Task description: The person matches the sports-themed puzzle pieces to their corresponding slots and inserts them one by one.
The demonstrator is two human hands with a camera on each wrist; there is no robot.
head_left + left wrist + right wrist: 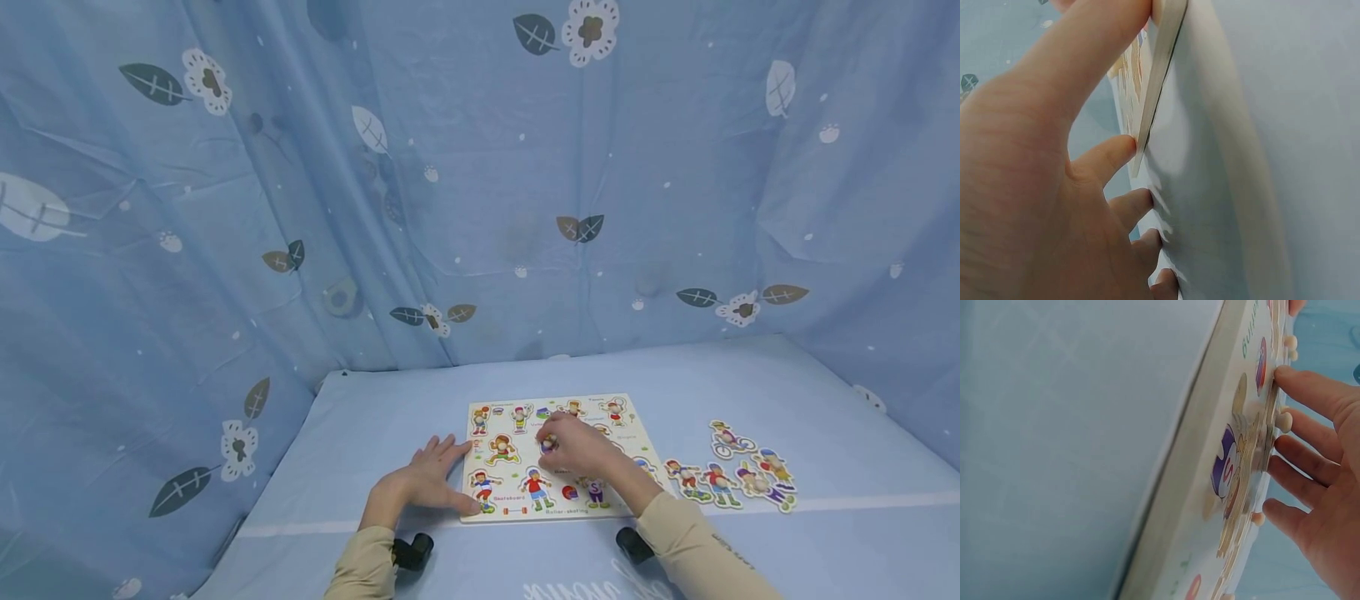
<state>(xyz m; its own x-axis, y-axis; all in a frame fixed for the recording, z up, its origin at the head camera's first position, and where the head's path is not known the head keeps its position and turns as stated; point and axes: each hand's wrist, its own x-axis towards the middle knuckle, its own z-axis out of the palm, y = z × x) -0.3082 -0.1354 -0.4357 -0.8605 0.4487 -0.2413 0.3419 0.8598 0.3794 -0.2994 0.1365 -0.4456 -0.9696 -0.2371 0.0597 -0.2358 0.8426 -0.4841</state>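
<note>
A wooden peg puzzle board (555, 500) with printed sports figures lies on the table. My left hand (431, 477) is spread at the board's left side, with its thumb over the near left corner; in the left wrist view a fingertip touches the board's edge (1159, 81). Over the middle of the board, my right hand (581, 446) grips a small figure puzzle piece (548, 444) between thumb and fingers. The right wrist view shows the fingers round a piece with a round wooden knob (1284, 422). How far this piece sits in its recess cannot be told.
Several loose figure pieces lie right of the board, among them a cyclist piece (730, 440) and a skater piece (722, 485). Other pieces, such as a running figure (502, 451), sit on the board. A blue patterned curtain (480, 183) hangs behind the table.
</note>
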